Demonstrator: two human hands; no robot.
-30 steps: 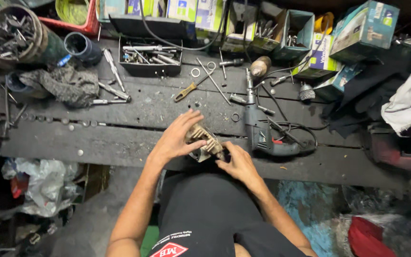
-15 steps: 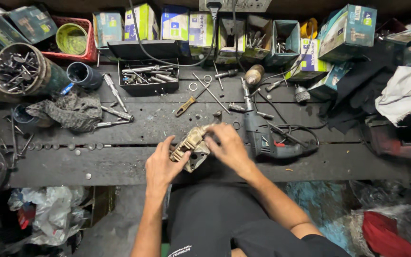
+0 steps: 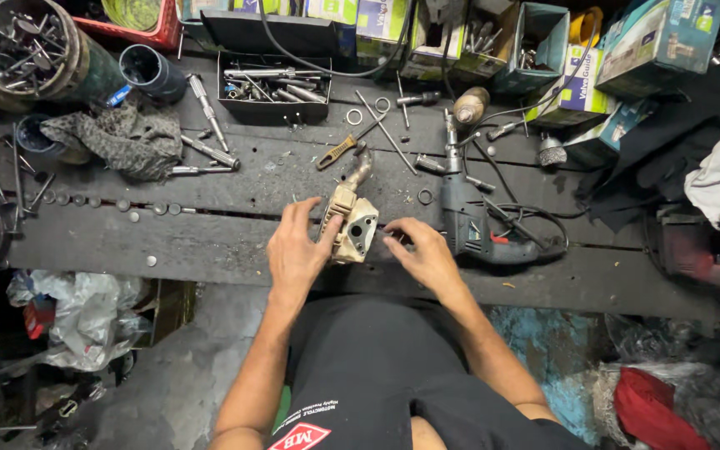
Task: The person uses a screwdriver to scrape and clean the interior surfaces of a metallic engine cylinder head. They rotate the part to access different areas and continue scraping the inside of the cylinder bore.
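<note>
A tan, grimy metal engine part (image 3: 352, 221) with round holes in its face stands on the dark wooden workbench (image 3: 210, 242), near the front edge. My left hand (image 3: 296, 250) grips its left side, fingers wrapped around the casting. My right hand (image 3: 421, 254) rests just to the right of the part with its fingers spread on the bench, fingertips close to the part and holding nothing that I can see.
An electric drill (image 3: 472, 221) with a coiled cord lies right of my right hand. A screwdriver (image 3: 342, 150), rods and washers lie behind the part. A black tool tray (image 3: 272, 83), a grey rag (image 3: 118, 137), a can of bolts (image 3: 22, 46) and cardboard boxes line the back.
The part has turned upright with its holed face toward me. My left hand moved onto its left side, and my right hand came off it and down to the bench.
</note>
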